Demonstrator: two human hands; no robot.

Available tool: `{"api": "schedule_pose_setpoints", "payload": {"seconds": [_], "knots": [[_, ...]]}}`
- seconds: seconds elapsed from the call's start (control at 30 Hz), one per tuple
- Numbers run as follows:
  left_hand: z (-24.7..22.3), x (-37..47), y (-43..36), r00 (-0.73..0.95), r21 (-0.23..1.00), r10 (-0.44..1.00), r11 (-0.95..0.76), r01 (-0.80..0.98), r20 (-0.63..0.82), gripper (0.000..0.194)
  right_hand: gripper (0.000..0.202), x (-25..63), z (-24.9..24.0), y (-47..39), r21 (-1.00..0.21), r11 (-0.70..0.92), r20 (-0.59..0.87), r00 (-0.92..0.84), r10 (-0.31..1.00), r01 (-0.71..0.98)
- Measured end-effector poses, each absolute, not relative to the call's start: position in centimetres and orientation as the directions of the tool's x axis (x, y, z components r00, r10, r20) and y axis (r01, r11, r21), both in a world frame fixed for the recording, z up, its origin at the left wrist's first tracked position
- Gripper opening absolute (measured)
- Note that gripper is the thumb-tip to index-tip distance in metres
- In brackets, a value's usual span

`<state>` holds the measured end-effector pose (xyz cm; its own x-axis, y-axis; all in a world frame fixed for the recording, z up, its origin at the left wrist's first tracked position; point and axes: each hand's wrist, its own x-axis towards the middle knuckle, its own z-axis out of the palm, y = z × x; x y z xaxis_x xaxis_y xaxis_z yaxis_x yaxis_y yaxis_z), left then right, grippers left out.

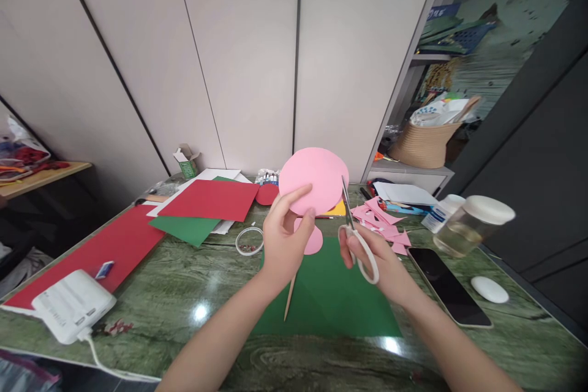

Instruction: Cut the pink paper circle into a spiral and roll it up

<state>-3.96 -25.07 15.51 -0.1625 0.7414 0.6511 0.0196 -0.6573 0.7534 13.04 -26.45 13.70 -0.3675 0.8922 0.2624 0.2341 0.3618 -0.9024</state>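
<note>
green sheet (pixel 349 312): lies flat on the dark green table (pixel 184 294), beneath both hands.
pink disc (pixel 316 171): held up above the far edge of the green sheet, broad face toward the viewer.
left hand (pixel 285 245): above the left part of the green sheet, thumb and fingers closed on the lower edge of the pink disc, one finger stretched across its face.
right hand (pixel 374 252): above the right part of the green sheet, fingers gripping the scissors by their white handles.
scissors (pixel 350 214): blades pointing up and away over the green sheet, overlapping the right edge of the pink disc; whether they are cutting, i cannot tell.
small pink piece (pixel 313 242): at the far edge of the green sheet, partly hidden by the left hand.
wooden stick (pixel 289 300): on the left part of the green sheet, its point toward the near edge.
tape roll (pixel 249 249): just beside the far left corner of the green sheet.
pink scraps (pixel 379 220): heaped beyond the far right corner of the green sheet.
phone (pixel 449 286): flat, just right of the green sheet.
</note>
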Motion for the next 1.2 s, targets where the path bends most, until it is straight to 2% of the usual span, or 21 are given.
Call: {"api": "schedule_pose_setpoints", "payload": {"seconds": [0.43,0.7,1.2], "knots": [[15.44,-3.87,-25.31,-0.153,0.761,0.748,-0.648,0.043,0.646,0.033,0.033,12.83,13.98,-26.71,-0.899,0.397,0.311,-0.372,0.875,0.183],[15.57,-3.87,-25.25,-0.155,0.766,0.754,-0.642,0.032,0.638,0.031,0.035,12.86,13.86,-26.6,-0.889,0.406,0.315,-0.362,0.877,0.21],[15.4,-3.81,-24.98,-0.186,0.742,0.727,-0.67,0.021,0.661,0.032,0.036,12.89,13.46,-26.38,-0.911,0.35,0.258,-0.359,0.897,0.219]]}}
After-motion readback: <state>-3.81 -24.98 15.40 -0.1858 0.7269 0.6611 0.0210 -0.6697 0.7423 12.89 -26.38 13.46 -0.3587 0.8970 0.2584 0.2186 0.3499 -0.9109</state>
